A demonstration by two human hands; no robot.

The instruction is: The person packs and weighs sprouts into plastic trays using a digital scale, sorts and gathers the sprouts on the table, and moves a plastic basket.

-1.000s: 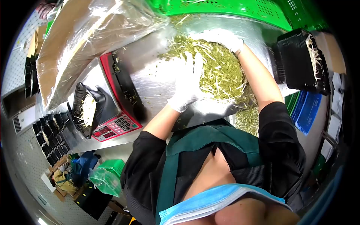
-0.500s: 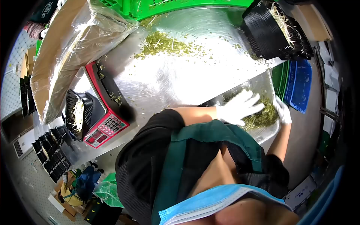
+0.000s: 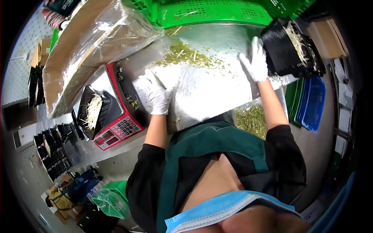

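My left hand (image 3: 156, 94), in a white glove, is over the metal table (image 3: 217, 87) just right of the red scale (image 3: 124, 126), fingers apart and holding nothing. On the other side my right hand (image 3: 256, 64), also gloved, has its thumb spread and its fingertips beside a stack of black plastic trays (image 3: 281, 50). Green hulls and a few pale sprout bits (image 3: 188, 54) lie scattered on the metal beyond and between the hands. A black tray (image 3: 101, 114) of white bean sprouts (image 3: 92, 112) sits on the scale. Below the table edge, a tub holds more green hulls (image 3: 250, 118), partly hidden by my right arm.
A large green crate (image 3: 217, 13) borders the far side. At left stands a cardboard box (image 3: 74, 58) with a clear plastic liner. Blue and green bins (image 3: 312, 103) are at right. Several black trays (image 3: 52, 149) line the left end; another person's sleeve (image 3: 52, 17) shows at top left.
Both hands have left the tub of hulls and come up to the tabletop, now wide apart. My left hand moved left toward the scale, my right hand up beside the tray stack. The view shifted slightly.
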